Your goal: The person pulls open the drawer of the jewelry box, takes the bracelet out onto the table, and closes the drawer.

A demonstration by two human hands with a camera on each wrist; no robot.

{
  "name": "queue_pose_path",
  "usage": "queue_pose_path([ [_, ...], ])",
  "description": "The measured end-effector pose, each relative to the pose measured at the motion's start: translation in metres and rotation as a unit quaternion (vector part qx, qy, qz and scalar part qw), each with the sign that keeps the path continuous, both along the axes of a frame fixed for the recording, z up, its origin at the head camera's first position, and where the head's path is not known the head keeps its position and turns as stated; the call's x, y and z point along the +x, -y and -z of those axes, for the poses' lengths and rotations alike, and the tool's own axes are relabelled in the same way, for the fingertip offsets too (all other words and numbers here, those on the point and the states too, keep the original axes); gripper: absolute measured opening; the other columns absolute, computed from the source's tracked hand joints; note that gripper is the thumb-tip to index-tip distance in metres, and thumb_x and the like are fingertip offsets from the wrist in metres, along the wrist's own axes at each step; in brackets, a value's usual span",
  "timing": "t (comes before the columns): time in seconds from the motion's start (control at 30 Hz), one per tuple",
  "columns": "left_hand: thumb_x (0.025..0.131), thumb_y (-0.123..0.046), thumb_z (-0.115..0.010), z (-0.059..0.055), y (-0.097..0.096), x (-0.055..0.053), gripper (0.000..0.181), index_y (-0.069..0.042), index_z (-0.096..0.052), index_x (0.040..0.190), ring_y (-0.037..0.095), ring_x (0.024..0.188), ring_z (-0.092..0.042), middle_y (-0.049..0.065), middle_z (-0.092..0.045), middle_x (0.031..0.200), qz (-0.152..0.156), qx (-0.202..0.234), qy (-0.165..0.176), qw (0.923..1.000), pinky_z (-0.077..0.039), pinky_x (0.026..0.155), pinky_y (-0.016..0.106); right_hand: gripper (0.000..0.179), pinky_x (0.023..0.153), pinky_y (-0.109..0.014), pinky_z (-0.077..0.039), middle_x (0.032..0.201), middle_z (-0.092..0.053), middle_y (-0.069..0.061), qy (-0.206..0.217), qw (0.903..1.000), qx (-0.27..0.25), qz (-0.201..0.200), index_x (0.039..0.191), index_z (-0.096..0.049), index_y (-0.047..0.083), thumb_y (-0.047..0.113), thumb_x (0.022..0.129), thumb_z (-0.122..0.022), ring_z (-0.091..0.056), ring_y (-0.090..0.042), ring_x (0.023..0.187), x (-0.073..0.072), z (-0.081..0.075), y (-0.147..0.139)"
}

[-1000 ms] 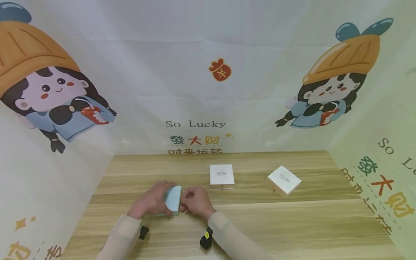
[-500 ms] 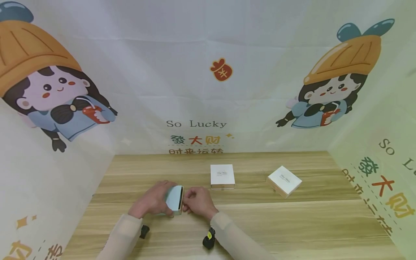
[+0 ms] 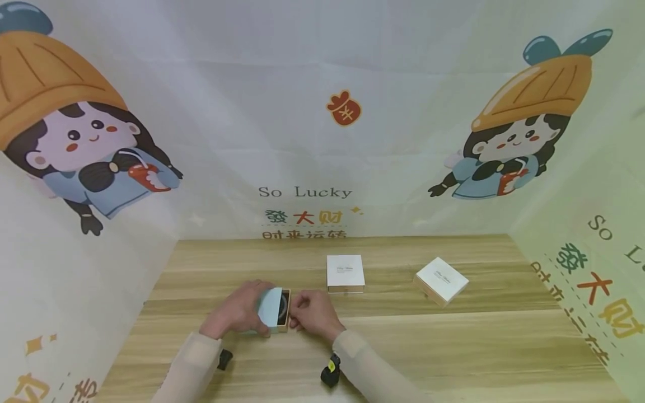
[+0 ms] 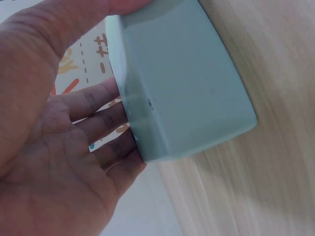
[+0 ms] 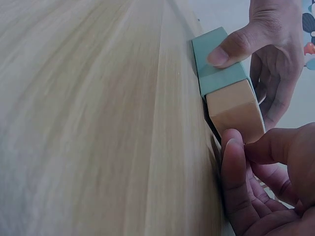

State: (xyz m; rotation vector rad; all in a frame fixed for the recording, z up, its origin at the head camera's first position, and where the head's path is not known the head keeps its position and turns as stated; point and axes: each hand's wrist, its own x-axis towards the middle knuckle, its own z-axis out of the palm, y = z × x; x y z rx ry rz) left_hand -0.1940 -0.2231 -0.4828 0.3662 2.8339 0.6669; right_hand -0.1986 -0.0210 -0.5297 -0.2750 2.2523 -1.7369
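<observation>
A pale blue-green drawer box (image 3: 269, 308) lies on the table, its tan drawer (image 5: 236, 110) slid partway out of the sleeve to the right. Inside the drawer the head view shows a dark lining and part of a pale ring-shaped item (image 3: 284, 307). My left hand (image 3: 244, 309) grips the sleeve (image 4: 184, 83) from the left, thumb on the near side and fingers on the far side. At the drawer's front, my right hand (image 3: 316, 314) pinches with thumb and index finger at a small pull tab, mostly hidden by the fingertips.
Two white boxes with small printed lettering stand on the wooden table (image 3: 453, 347): one white box (image 3: 345, 271) behind my right hand, another white box (image 3: 442, 280) turned at an angle farther right. Printed cloth walls (image 3: 403, 168) border the table's back and sides.
The drawer has slid rightward out of the sleeve, uncovering its dark inside and the ring-shaped item. My right hand has moved right with it, while my left hand stays on the sleeve.
</observation>
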Motion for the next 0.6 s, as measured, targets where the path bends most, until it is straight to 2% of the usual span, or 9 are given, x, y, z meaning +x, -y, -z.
queue_pose_path([
  [0.6,0.05,-0.016,-0.099,0.003,0.002,-0.001,0.1,-0.007,-0.056,0.141,0.026,0.11,-0.058,0.011,-0.062,0.131,0.003,0.0,-0.008,1.0,-0.054,0.093,0.049,0.008,0.052,-0.028,-0.059,0.071,-0.072,-0.015,-0.007,1.0,0.007,-0.001,0.084,-0.068,-0.001,-0.002,0.092,-0.066,-0.068,-0.015,0.056,0.0,-0.001,-0.013],
])
